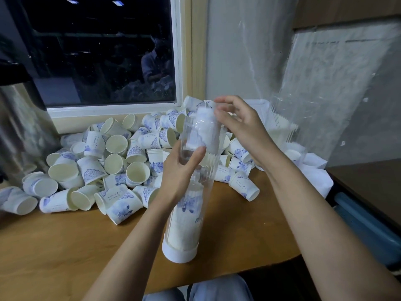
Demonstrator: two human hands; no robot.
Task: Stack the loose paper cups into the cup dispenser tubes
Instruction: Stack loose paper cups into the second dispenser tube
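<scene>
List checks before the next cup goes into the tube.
1. Steadying: left hand grips the tube at mid-height. Ok.
2. Footing: base cap rests on the table. Ok.
3. Room above the stacked cups inside. Ok.
4. Seating: cup at the tube mouth sits high above the stack, blurred. Not ok.
5. Release: right hand has fingertips at that cup's top. Cannot tell.
6. Supply: loose cups piled behind. Ok.

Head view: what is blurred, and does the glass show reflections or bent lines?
In the head view, the cup at the mouth of the dispenser tube is smeared by motion, next to the right hand; the loose cups look sharp; the dark window mirrors ceiling lights and a person; its frame leans, likely from the wide lens.
</scene>
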